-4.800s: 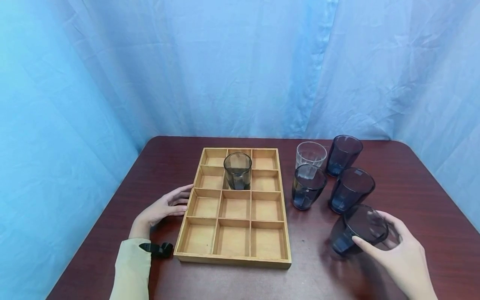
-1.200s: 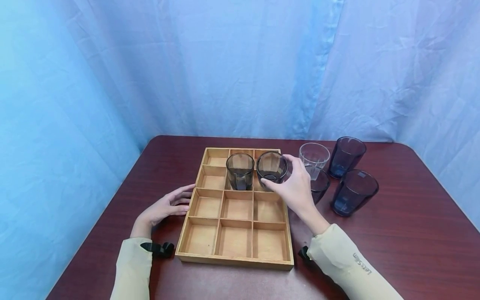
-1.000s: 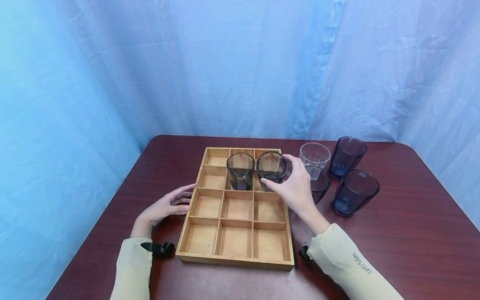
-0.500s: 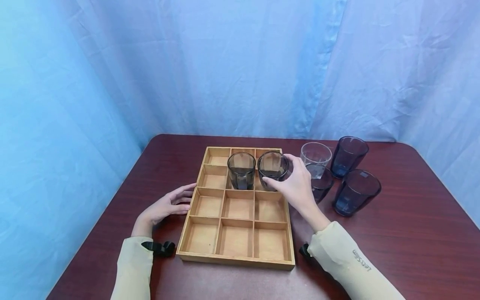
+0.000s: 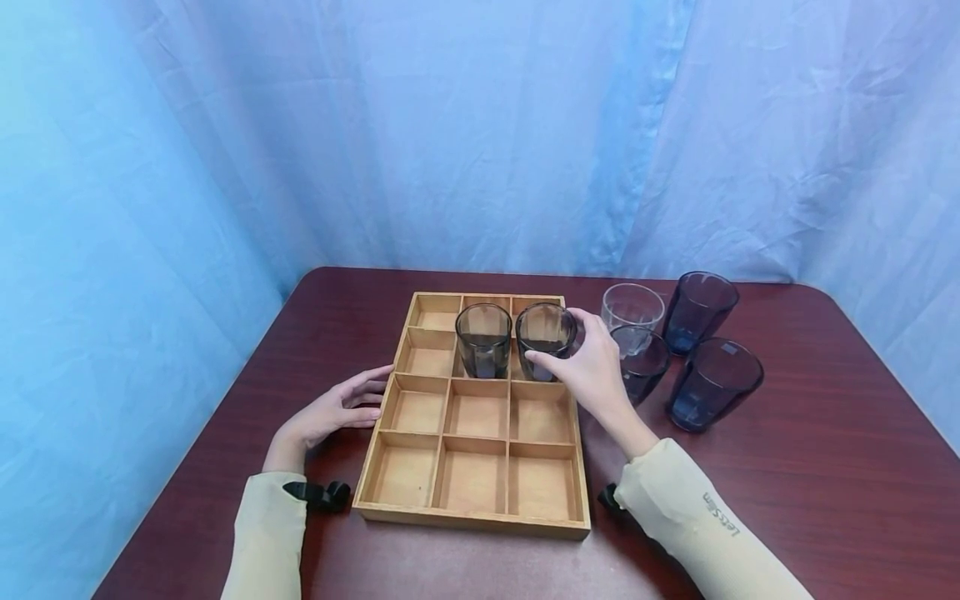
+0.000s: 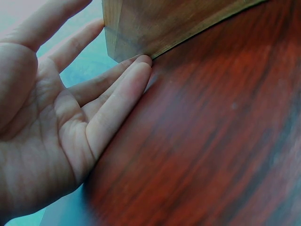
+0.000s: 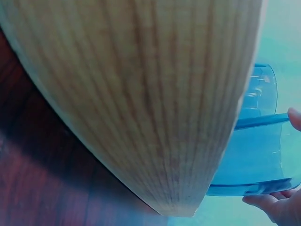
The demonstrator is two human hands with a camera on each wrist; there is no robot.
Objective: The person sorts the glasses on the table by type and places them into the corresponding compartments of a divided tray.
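Observation:
A wooden tray (image 5: 474, 438) divided into compartments lies on the table. My right hand (image 5: 600, 375) grips a dark tinted drinking glass (image 5: 546, 327) by its sides, thumb near and fingers behind. That glass stands in the right column, second row from the far end; its base is partly hidden. Left of it, a similar dark glass (image 5: 483, 340) sits in the middle column. My left hand (image 5: 324, 414) touches the tray's left side with its fingers extended. In the left wrist view, its fingertips meet the tray wall (image 6: 141, 33). The right wrist view shows the held glass (image 7: 254, 160) beyond the tray's side.
Right of the tray stand one clear glass (image 5: 632, 304) and several dark glasses, including one at the back (image 5: 701, 310) and one in front (image 5: 715, 385). Another dark glass (image 5: 647, 375) is partly behind my right wrist. A light blue curtain (image 5: 480, 150) hangs behind the table.
Over the span, my right hand has carried the dark glass from the table's right side into the tray. Within the last second the glass has straightened slightly. My left hand has stayed put.

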